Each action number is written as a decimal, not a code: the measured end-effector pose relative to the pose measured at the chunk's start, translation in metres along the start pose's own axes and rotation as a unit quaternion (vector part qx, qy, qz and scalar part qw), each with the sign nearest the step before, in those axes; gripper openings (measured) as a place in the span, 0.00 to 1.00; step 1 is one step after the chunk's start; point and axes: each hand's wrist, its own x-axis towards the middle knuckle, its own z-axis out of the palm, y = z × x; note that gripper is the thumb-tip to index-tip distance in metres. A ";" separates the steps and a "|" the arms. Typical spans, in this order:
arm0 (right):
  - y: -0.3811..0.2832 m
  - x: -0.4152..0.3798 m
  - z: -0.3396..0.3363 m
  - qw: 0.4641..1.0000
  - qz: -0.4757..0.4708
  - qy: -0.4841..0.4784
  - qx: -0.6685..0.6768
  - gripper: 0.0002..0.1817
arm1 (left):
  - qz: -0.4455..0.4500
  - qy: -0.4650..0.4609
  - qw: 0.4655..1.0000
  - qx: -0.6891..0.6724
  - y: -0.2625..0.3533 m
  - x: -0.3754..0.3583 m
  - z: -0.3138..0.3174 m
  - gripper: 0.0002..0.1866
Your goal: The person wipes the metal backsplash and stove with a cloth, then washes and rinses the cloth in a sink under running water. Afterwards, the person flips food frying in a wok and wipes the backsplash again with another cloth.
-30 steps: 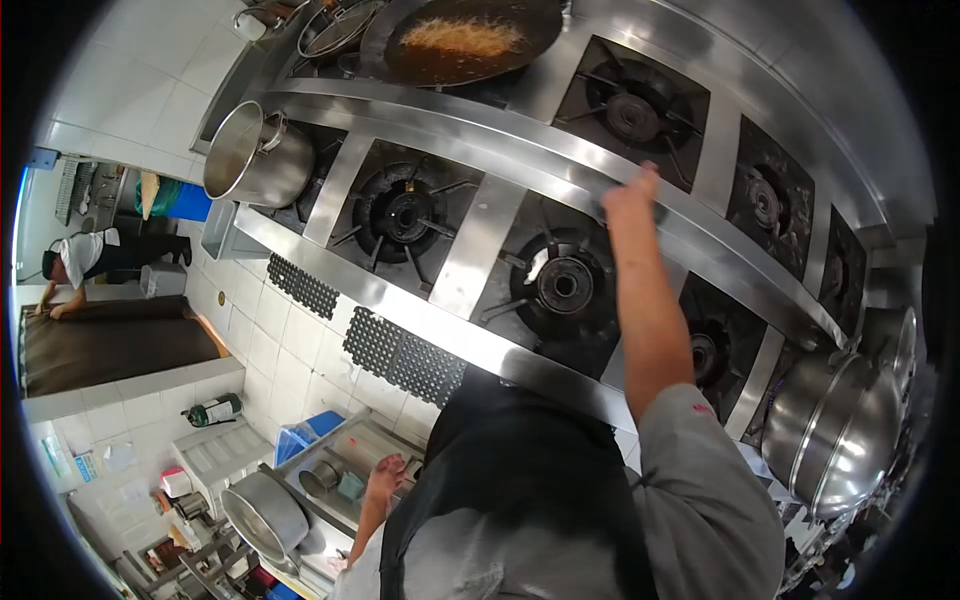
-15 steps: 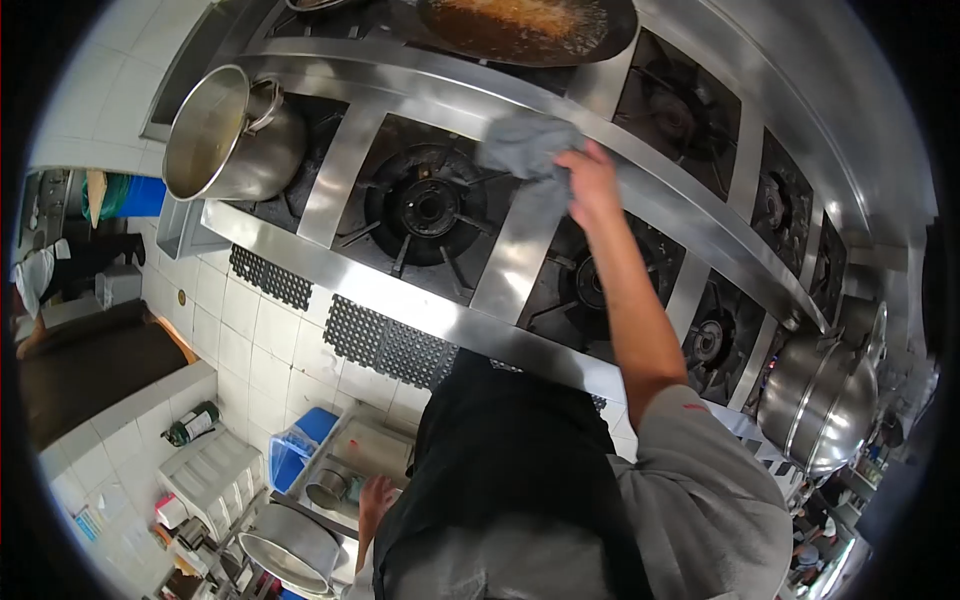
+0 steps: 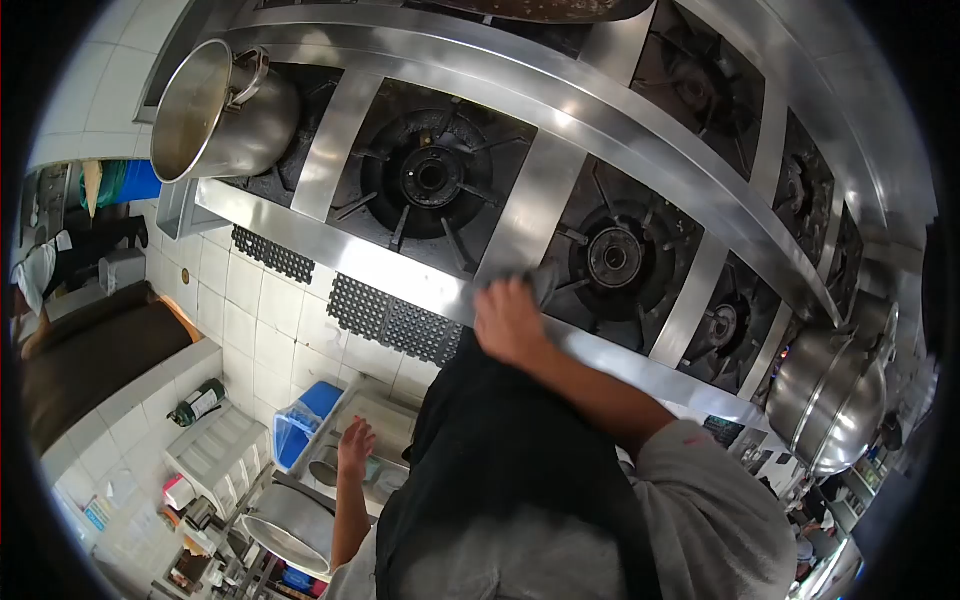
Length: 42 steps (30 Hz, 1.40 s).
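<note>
My right hand [image 3: 508, 318] presses a grey cloth [image 3: 543, 284] against the stove's steel front edge, where a steel strip [image 3: 530, 205] between two burners meets it. Most of the cloth is hidden under the hand. One burner [image 3: 430, 176] lies left of that strip and another burner [image 3: 614, 257] lies right of it, both with black grates. My left hand [image 3: 356, 446] hangs low at my side with its fingers apart, holding nothing. Behind it are a steel counter and a small metal container, partly covered.
A large steel pot [image 3: 225, 115] stands on the left burner. Stacked steel pots [image 3: 830, 395] are at the far right. A pan [image 3: 540, 8] shows at the top edge. Black mats [image 3: 390, 320] lie on the tiled floor, and a person's arm and dark clothing [image 3: 85, 265] appear far left.
My right hand has drawn the cloth from the back of the steel strip toward me to the stove's front edge. My left hand has risen slightly. The view has shifted a little.
</note>
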 end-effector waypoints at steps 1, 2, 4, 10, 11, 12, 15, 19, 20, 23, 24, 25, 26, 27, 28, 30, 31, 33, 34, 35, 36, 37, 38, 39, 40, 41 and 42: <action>-0.011 -0.025 0.008 0.997 -0.047 0.038 0.038 0.13 | -0.005 -0.012 1.000 -0.004 -0.010 -0.004 -0.001 0.23; -0.009 -0.025 0.006 0.998 -0.041 0.018 0.045 0.13 | -0.008 -0.023 1.000 -0.007 -0.023 -0.005 -0.002 0.22; 0.007 -0.005 -0.004 1.000 -0.009 -0.010 0.013 0.11 | -0.019 -0.048 0.999 0.002 -0.041 -0.008 0.004 0.22; 0.162 0.165 -0.055 0.951 0.177 0.223 -0.119 0.12 | -0.035 -0.082 0.995 0.043 -0.064 -0.032 0.007 0.23; 0.166 0.173 -0.062 0.940 0.197 0.256 -0.109 0.13 | -0.032 -0.074 0.996 0.043 -0.056 -0.042 0.007 0.23; 0.156 0.166 -0.063 0.946 0.207 0.226 -0.106 0.14 | -0.025 -0.070 0.996 0.043 -0.047 -0.045 0.007 0.23; 0.070 0.081 -0.029 0.977 0.107 0.103 -0.150 0.14 | -0.015 -0.049 0.999 -0.013 -0.060 -0.028 -0.004 0.25; -0.002 -0.042 0.010 0.991 -0.120 -0.043 0.033 0.12 | -0.026 -0.031 0.999 -0.004 -0.042 -0.015 0.011 0.26; 0.003 -0.050 0.005 0.986 -0.138 -0.053 0.078 0.13 | -0.022 -0.040 0.999 0.001 -0.040 -0.012 0.014 0.26; 0.033 0.001 -0.050 0.989 -0.039 -0.089 0.110 0.14 | -0.006 -0.059 0.998 0.027 -0.024 -0.014 0.025 0.26; 0.048 0.029 -0.073 0.994 -0.040 -0.022 0.095 0.15 | -0.001 -0.066 0.997 0.040 -0.019 -0.015 0.028 0.26; 0.063 0.061 -0.097 0.995 -0.037 0.046 0.079 0.16 | 0.003 -0.069 0.997 0.047 -0.017 -0.012 0.028 0.26; 0.072 0.091 -0.122 0.992 -0.037 0.119 0.032 0.15 | 0.009 -0.074 0.996 0.055 -0.015 -0.010 0.026 0.26; 0.088 0.114 -0.140 0.983 -0.061 0.172 -0.026 0.12 | 0.017 -0.083 0.994 0.066 -0.011 -0.005 0.028 0.27; 0.110 0.133 -0.140 0.985 -0.061 0.155 -0.055 0.14 | 0.026 -0.087 0.993 0.078 -0.008 -0.001 0.030 0.27; 0.166 0.149 -0.105 0.989 -0.009 0.136 -0.064 0.13 | 0.041 -0.088 0.990 0.104 0.000 -0.001 0.025 0.27; 0.191 0.143 -0.087 0.988 0.031 0.148 -0.041 0.13 | 0.050 -0.092 0.988 0.117 0.004 -0.003 0.021 0.27; 0.224 0.105 -0.104 0.985 0.095 0.123 -0.072 0.14 | 0.064 -0.095 0.985 0.131 0.010 -0.008 0.013 0.27; 0.249 0.077 -0.112 0.977 0.125 0.148 -0.094 0.15 | 0.120 -0.104 0.970 0.182 0.007 -0.011 0.011 0.27; 0.275 0.038 -0.119 0.966 0.160 0.170 -0.113 0.16 | 0.172 -0.112 0.949 0.238 0.007 -0.015 0.002 0.27; 0.292 0.000 -0.139 0.953 0.186 0.159 -0.176 0.15 | 0.184 -0.114 0.939 0.267 0.007 -0.014 0.001 0.27; 0.331 -0.032 -0.132 0.932 0.232 0.209 -0.184 0.16 | 0.196 -0.115 0.928 0.295 0.008 -0.014 -0.001 0.26; 0.349 -0.065 -0.145 0.918 0.278 0.215 -0.184 0.15 | 0.167 -0.108 0.933 0.301 0.011 -0.013 0.000 0.26; 0.359 -0.088 -0.157 0.901 0.323 0.222 -0.184 0.15 | 0.140 -0.098 0.939 0.299 0.020 -0.015 0.010 0.26; 0.363 -0.098 -0.159 0.901 0.330 0.219 -0.176 0.14 | 0.114 -0.088 0.944 0.296 0.029 -0.018 0.021 0.26; 0.365 -0.108 -0.160 0.901 0.338 0.214 -0.168 0.13 | 0.087 -0.073 0.951 0.287 0.047 -0.034 0.045 0.25; 0.365 -0.118 -0.159 0.901 0.345 0.209 -0.160 0.12 | 0.060 -0.058 0.957 0.276 0.055 -0.045 0.058 0.25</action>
